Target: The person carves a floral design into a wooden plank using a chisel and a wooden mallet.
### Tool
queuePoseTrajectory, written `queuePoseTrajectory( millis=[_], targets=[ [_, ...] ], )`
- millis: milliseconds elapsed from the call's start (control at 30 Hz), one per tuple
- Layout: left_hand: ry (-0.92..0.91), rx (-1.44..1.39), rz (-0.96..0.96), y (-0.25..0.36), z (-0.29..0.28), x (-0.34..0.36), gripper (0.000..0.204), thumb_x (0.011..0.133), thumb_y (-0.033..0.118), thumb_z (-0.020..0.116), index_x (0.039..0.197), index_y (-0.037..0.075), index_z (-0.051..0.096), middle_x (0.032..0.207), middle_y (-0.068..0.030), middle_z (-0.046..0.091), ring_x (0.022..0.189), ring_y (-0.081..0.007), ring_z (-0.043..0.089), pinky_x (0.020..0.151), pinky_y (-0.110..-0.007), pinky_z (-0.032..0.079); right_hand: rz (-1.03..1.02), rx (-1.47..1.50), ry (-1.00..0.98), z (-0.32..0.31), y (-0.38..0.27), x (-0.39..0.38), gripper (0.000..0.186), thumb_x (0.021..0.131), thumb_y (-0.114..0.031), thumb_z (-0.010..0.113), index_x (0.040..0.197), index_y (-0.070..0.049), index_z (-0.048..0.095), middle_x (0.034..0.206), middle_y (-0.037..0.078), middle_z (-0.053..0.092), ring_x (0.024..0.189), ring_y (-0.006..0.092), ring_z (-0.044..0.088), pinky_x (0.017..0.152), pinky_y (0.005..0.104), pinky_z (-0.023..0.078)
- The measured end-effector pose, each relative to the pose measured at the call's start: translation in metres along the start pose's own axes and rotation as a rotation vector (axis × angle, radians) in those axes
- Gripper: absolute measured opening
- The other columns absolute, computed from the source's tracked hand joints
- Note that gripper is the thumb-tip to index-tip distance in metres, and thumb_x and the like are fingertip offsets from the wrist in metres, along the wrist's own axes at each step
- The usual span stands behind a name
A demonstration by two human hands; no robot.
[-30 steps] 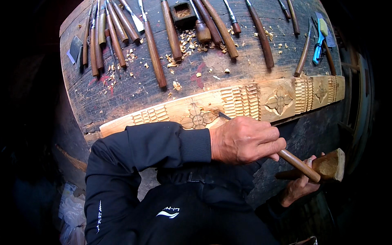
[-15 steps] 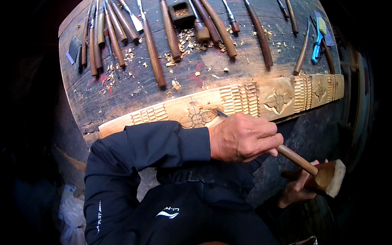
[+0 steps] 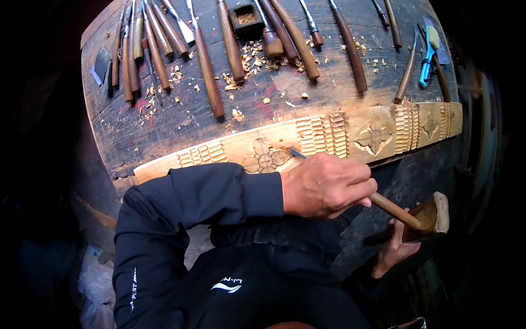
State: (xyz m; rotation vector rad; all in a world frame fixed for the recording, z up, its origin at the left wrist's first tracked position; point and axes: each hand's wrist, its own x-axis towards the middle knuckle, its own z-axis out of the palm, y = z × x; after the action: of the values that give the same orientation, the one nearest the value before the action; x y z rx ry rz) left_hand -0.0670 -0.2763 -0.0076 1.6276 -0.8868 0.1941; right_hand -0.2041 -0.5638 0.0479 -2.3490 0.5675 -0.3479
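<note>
Pale yellow board [image 3: 323, 137], dark table [image 3: 139, 123], my black jacket [image 3: 285, 274].
My board carries rows of notches [image 3: 406, 129] and four-petalled flowers [image 3: 373, 137], one left of centre drawn in dark lines. A white mark [image 3: 226, 287] shows on my jacket at the bottom of the frame. The chisel [image 3: 393, 210] I grip is brown-handled with a grey blade; my mallet [image 3: 427, 211], lower right, is brown with a paler face. Red smears [image 3: 267, 104] and cream shavings [image 3: 252, 57] fleck the table; at upper right, the brush [image 3: 426, 70] is bright blue with pale yellow bristles.
</note>
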Motion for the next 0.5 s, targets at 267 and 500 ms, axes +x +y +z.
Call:
queuePoseTrajectory(
  millis=[267, 500],
  targets=[
    [-0.029, 0.070, -0.037, -0.001, -0.001, -0.001, 0.025, 0.101, 0.024, 0.079, 0.113, 0.004, 0.072, 0.085, -0.0078, 0.057, 0.073, -0.0253, 0.066, 0.060, -0.040, 0.052, -0.077, -0.034, 0.087, -0.009, 0.018, 0.004, 0.052, 0.103, -0.018, 0.080, 0.145, 0.006, 0.062, 0.148, 0.021, 0.064, 0.119, 0.0285, 0.074, 0.095, 0.0391, 0.066],
    [0.015, 0.060, 0.005, -0.002, -0.002, 0.001, 0.027, 0.099, 0.023, 0.081, 0.115, 0.002, 0.073, 0.085, -0.0077, 0.059, 0.071, -0.0249, 0.067, 0.058, -0.039, 0.053, 0.002, 0.234, 0.157, -0.002, 0.004, 0.011, 0.057, 0.103, -0.024, 0.072, 0.151, 0.003, 0.057, 0.145, 0.019, 0.063, 0.111, 0.0237, 0.073, 0.098, 0.0373, 0.064]
  ],
)
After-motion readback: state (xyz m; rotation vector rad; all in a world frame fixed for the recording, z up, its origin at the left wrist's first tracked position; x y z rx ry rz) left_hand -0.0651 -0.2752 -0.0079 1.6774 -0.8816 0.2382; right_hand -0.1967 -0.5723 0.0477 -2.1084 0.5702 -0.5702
